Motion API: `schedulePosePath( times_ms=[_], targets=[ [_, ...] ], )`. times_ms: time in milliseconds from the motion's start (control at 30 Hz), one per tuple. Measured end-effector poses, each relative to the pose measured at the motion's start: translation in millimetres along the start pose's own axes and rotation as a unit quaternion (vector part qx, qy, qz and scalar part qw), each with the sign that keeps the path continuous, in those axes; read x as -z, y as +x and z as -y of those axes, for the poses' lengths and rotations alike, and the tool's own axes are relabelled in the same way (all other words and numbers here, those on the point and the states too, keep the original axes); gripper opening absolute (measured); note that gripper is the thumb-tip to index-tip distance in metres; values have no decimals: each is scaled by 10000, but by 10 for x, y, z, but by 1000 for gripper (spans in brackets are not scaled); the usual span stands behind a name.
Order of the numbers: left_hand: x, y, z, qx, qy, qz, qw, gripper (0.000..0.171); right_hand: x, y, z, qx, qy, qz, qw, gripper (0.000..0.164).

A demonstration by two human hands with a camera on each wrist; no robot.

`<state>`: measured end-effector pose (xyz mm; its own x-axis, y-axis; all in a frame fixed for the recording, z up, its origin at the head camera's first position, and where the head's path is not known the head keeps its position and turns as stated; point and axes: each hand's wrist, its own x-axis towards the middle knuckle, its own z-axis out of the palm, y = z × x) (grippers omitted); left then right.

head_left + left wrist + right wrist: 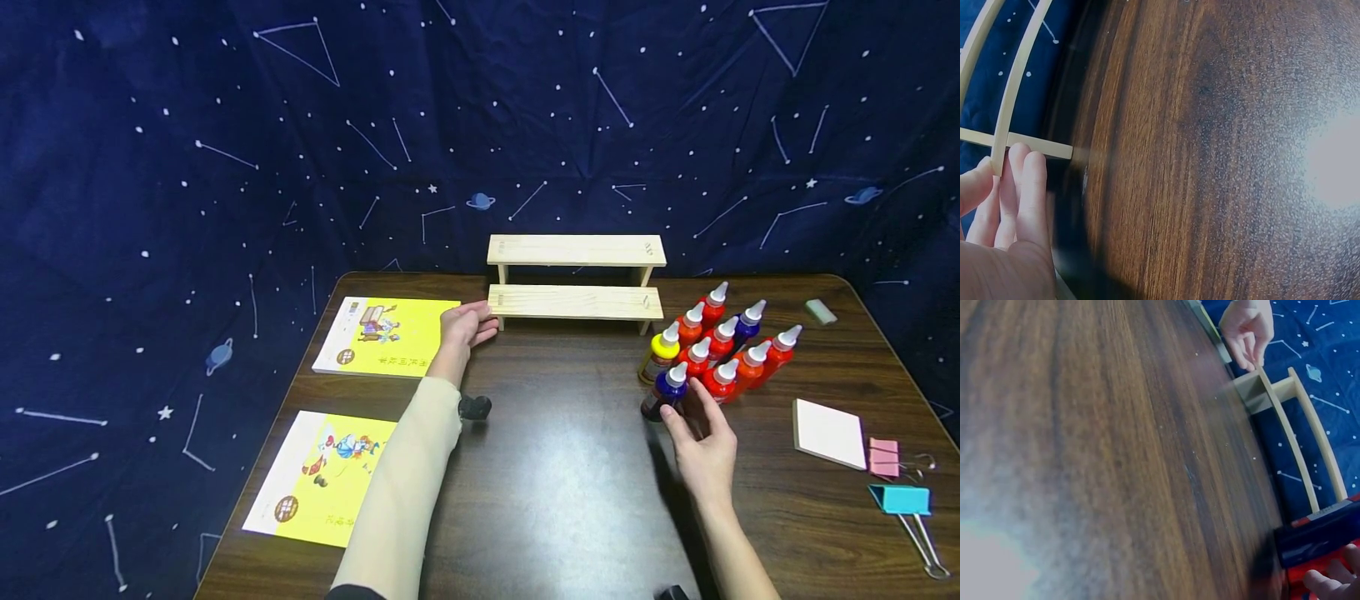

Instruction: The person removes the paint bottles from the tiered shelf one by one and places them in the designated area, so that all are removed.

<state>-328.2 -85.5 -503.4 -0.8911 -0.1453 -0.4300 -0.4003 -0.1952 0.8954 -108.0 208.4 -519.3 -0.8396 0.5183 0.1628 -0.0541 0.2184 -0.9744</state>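
A two-tier wooden shelf (575, 302) stands at the back of the table. My left hand (468, 325) pinches the left end of its lower board (1015, 81) between thumb and fingers (1034, 187). My right hand (705, 446) is at the front of a group of squeeze bottles with white nozzles, thumb and forefinger apart beside the dark blue bottle (666, 392). In the right wrist view, the fingers (1325, 584) lie just below that blue bottle (1316, 540); whether they touch it is unclear. Behind it stand a yellow bottle (660, 354) and several red ones, including a red bottle (777, 357).
Two yellow-covered books lie at the left, a far book (405, 333) and a near book (315, 492). At the right are a white paper pad (828, 433), a pink binder clip (883, 457), a turquoise binder clip (905, 500) and a small eraser-like block (821, 312).
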Motion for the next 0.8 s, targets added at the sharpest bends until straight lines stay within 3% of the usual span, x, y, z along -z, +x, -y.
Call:
schedulePosePath(
  times_ms=[333,600,700,767,800],
  targets=[
    [31,19,12,11,-99,-11,9999,26,127,-96,122,644,-289,-89,9975,46],
    [109,-7,59,60,-212,187,9996,28,300,-59,436,1627,-190,-57,9865,44],
    [152,-48,47,-311,97,187,9993,32,382,81,452,1959,-237,-4,9803,46],
    [183,-89,5,-912,644,65,9937,32,433,207,484,2194,-467,98,9745,48],
    [201,-120,-31,-1322,1101,-35,9851,32,458,273,527,2333,-637,189,9701,50]
  ],
)
